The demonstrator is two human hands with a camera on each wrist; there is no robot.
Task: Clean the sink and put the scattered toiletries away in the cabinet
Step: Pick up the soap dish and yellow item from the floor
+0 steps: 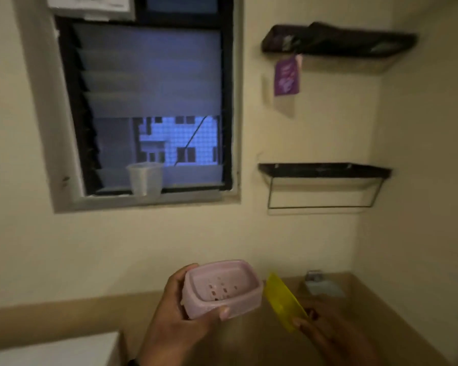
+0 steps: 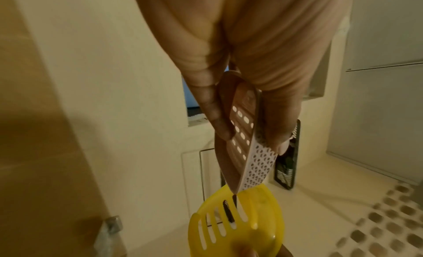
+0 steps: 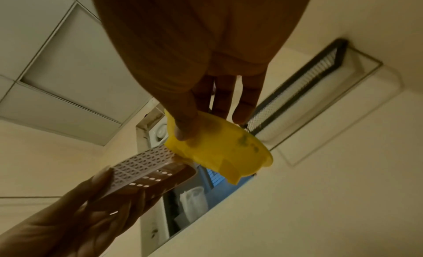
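A pink perforated plastic soap dish (image 1: 221, 288) sits raised in the left hand (image 1: 169, 320), thumb and fingers clamped on its sides, basin tilted up, likely for inspection. Just right of the dish, the right hand (image 1: 325, 326) pinches a yellow slotted plastic soap tray (image 1: 284, 302) by its edge, angled clear of the dish, apparently so both can be carried off together. Above the dish are a louvred window (image 1: 148, 107), a clear plastic cup (image 1: 145, 178) on its sill, and two black wall shelves (image 1: 324, 170). No sink or cabinet shows.
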